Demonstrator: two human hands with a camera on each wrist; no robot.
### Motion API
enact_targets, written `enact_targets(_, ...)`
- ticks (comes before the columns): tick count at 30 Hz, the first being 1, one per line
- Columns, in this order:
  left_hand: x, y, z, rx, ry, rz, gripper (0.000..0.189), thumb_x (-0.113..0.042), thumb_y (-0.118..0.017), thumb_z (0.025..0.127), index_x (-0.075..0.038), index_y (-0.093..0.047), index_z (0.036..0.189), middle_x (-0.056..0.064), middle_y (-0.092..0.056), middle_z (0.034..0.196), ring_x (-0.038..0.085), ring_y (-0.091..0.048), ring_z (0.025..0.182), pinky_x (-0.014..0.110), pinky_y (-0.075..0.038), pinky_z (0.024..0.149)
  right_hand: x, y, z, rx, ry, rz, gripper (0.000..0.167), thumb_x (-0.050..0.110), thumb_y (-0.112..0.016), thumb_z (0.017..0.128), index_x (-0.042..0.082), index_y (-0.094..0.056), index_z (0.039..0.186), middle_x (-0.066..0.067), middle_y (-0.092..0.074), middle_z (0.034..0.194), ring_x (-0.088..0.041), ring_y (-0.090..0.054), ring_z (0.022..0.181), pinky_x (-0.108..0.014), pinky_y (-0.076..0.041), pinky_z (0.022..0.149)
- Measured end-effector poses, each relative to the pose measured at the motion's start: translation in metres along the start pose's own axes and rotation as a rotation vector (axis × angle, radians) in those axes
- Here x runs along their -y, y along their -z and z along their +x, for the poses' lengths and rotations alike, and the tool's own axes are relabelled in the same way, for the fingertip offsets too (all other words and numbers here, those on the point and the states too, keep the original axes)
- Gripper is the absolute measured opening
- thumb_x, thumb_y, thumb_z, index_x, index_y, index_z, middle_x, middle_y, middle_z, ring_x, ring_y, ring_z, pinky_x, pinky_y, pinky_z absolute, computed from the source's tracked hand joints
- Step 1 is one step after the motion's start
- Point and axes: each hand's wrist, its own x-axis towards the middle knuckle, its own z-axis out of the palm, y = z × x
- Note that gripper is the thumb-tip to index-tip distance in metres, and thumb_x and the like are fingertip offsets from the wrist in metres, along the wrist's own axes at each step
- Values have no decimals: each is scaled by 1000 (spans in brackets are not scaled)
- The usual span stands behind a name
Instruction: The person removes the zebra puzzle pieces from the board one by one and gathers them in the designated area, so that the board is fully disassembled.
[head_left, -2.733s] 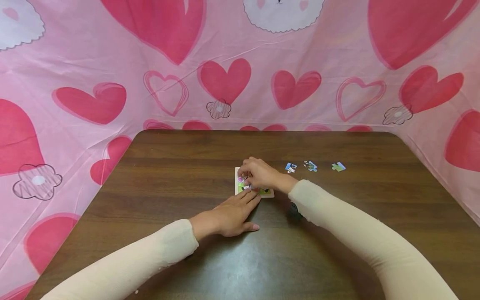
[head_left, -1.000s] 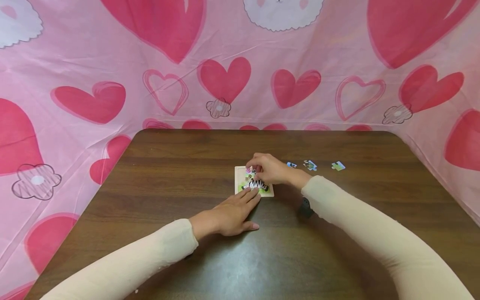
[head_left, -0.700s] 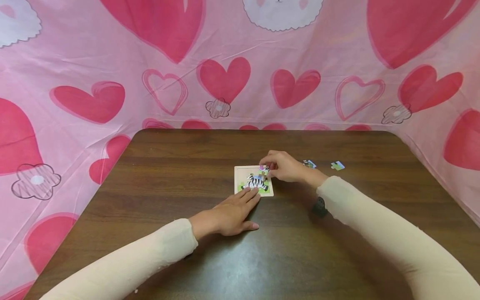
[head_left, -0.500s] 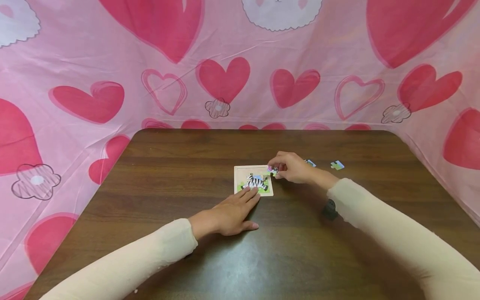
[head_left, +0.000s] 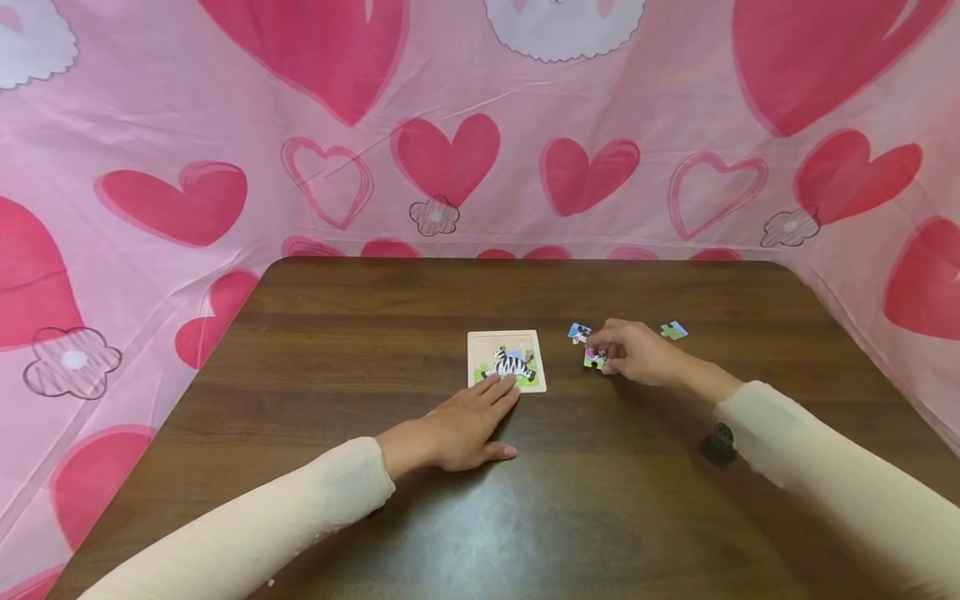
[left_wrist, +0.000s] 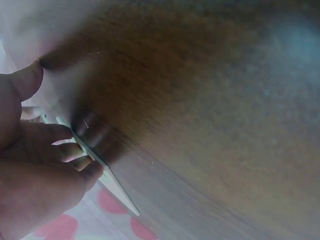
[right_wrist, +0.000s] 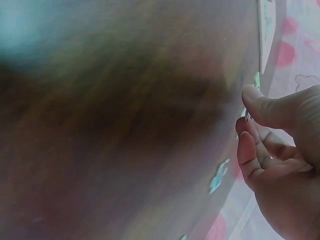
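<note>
A small jigsaw puzzle tray [head_left: 481,342] with a pale frame lies on the table. Zebra-picture pieces [head_left: 513,364] fill its lower part, and bare board shows along its top. My left hand [head_left: 465,427] lies palm down, straight fingertips resting over the tray's near edge. To the right of the tray, my right hand [head_left: 641,354] pinches a green and pink puzzle piece [head_left: 595,360] between thumb and fingers. In the right wrist view, that puzzle piece [right_wrist: 257,79] sticks out past the thumb, the rest of it hidden by the fingers.
A blue and white loose piece [head_left: 578,332] lies just behind the held one. Farther right lies a blue and green loose piece [head_left: 674,330]. The brown wooden table [head_left: 375,300] ends at a pink heart-patterned cloth [head_left: 330,92].
My right hand has lifted the pink and green piece off the tray's upper part and carried it right, among the loose pieces, covering one. The left hand has stayed put.
</note>
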Motion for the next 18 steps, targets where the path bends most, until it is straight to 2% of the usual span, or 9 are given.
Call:
enact_targets(2, 0, 0, 0, -3, 0, -1, 78, -50, -50, 96, -7, -19, 154, 9, -8, 161, 28, -6, 147, 42, -15, 117, -2, -1, -4, -8, 8, -11, 33, -8, -75, 77, 0, -69, 108, -4, -58, 83, -31, -62, 87, -43, -53, 75)
enact_targets(4, 0, 1, 0, -10, 0, -7, 78, -50, -51, 96, -7, -20, 154, 9, -9, 161, 29, -6, 147, 43, -16, 117, -4, -2, -7, -20, 25, -28, 33, -8, -75, 75, -1, -69, 107, -4, -58, 82, -27, -62, 84, -37, -53, 73)
enact_targets(6, 0, 1, 0, -21, -2, -15, 78, -49, -52, 96, -6, -21, 153, 10, -10, 161, 29, -8, 147, 43, -16, 117, -6, -3, -8, -27, 48, -39, 33, -9, -75, 74, -2, -70, 106, -5, -58, 84, -18, -57, 71, -29, -49, 62)
enact_targets(9, -1, 1, -1, -33, -7, -19, 78, -48, -53, 96, -5, -22, 153, 11, -12, 161, 30, -9, 147, 43, -16, 117, -8, -4, -9, -31, 76, -61, 32, -9, -75, 74, -2, -71, 105, -4, -57, 83, -14, -56, 72, -24, -47, 61)
enact_targets(14, -3, -1, -1, -33, -10, 13, 79, -49, -51, 96, -3, -20, 153, 12, -11, 161, 29, -8, 147, 40, -14, 118, -7, -4, -10, -33, 100, -78, 32, -7, -77, 73, -2, -71, 104, -4, -55, 82, -19, -56, 71, -27, -48, 61)
enact_targets(18, -4, -1, -1, -27, -10, 15, 79, -48, -51, 96, -3, -20, 153, 10, -10, 161, 27, -8, 147, 40, -14, 118, -3, -3, -7, -34, 94, -80, 31, -5, -77, 74, -1, -71, 104, -5, -57, 83, -23, -58, 77, -35, -50, 67)
